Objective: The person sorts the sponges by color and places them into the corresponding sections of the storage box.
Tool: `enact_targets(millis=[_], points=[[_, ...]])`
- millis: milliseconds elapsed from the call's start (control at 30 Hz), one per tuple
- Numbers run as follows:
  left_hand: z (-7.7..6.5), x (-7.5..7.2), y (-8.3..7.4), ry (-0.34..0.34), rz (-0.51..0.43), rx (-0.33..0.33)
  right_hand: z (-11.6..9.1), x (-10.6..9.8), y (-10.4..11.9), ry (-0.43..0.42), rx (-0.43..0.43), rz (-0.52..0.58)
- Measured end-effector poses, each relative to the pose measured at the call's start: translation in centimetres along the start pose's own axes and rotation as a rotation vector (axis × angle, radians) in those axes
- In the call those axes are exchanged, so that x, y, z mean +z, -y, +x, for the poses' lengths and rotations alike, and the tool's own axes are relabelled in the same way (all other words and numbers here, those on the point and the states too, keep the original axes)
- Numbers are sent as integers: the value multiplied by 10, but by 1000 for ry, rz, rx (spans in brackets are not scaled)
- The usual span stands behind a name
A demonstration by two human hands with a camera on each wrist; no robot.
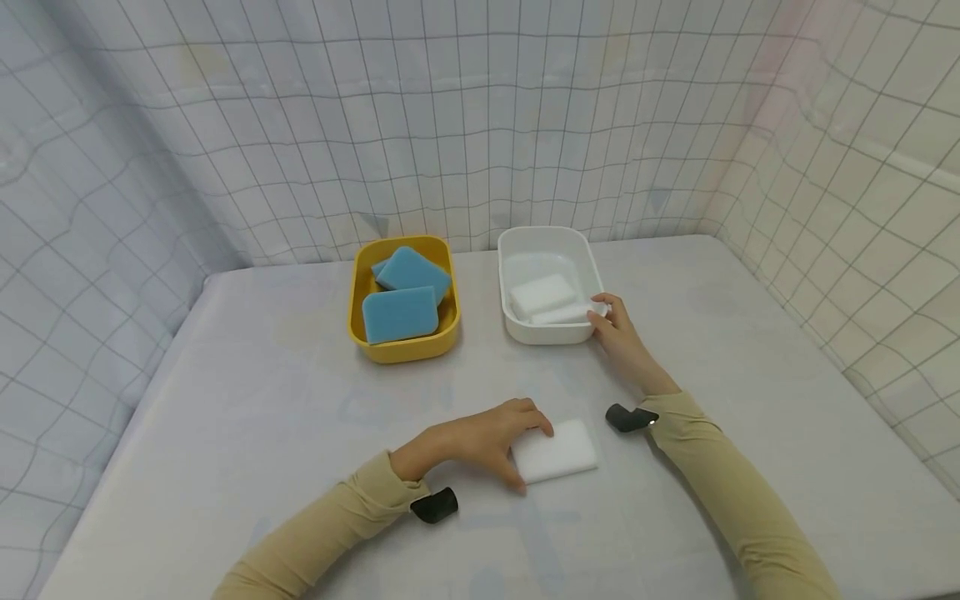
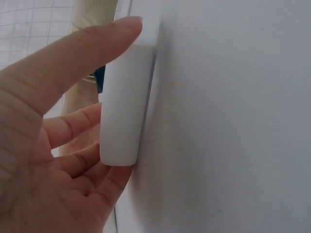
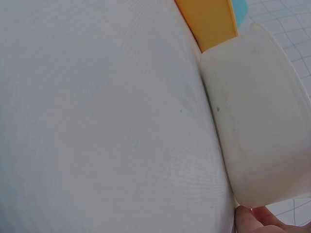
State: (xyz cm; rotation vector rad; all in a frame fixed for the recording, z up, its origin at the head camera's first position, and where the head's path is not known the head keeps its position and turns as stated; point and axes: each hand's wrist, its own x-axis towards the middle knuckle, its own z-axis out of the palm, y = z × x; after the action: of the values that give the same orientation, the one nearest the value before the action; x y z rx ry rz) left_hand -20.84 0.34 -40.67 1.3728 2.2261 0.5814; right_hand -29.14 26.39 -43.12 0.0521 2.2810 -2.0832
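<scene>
A white sponge (image 1: 557, 451) lies flat on the table near its front middle. My left hand (image 1: 491, 437) holds it by its left end, thumb on the near edge and fingers at the far edge; the left wrist view shows the sponge (image 2: 125, 107) between thumb and fingers (image 2: 80, 162). Farther back, my right hand (image 1: 624, 342) grips the near right corner of a white container (image 1: 551, 335). Two white sponges (image 1: 543, 295) are inside that container. In the right wrist view, fingertips (image 3: 248, 221) show low beside the container's outer wall.
Left of the white container stands a yellow container (image 1: 408, 350) holding several blue sponges (image 1: 401, 315). A white cloth (image 1: 247, 400) covers the table. Grid-patterned curtains (image 1: 450, 125) hang behind it and along both sides.
</scene>
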Motion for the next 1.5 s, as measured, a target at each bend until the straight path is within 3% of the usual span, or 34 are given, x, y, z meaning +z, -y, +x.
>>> enact_targets(millis=[300, 633, 900, 1133, 1500], points=[[1, 2, -2, -15, 56, -5, 3, 0, -7, -16, -32, -34], [-4, 8, 8, -105, -11, 42, 2, 3, -5, -13, -22, -25], [-4, -4, 7, -116, -57, 65, 2, 1, -2, -11, -17, -28], [-4, -15, 8, -172, -78, 92, 0, 1, -1, 1, -2, -26], [-2, -32, 12, -231, -76, 68, 0, 0, -3, -6, 0, -37]])
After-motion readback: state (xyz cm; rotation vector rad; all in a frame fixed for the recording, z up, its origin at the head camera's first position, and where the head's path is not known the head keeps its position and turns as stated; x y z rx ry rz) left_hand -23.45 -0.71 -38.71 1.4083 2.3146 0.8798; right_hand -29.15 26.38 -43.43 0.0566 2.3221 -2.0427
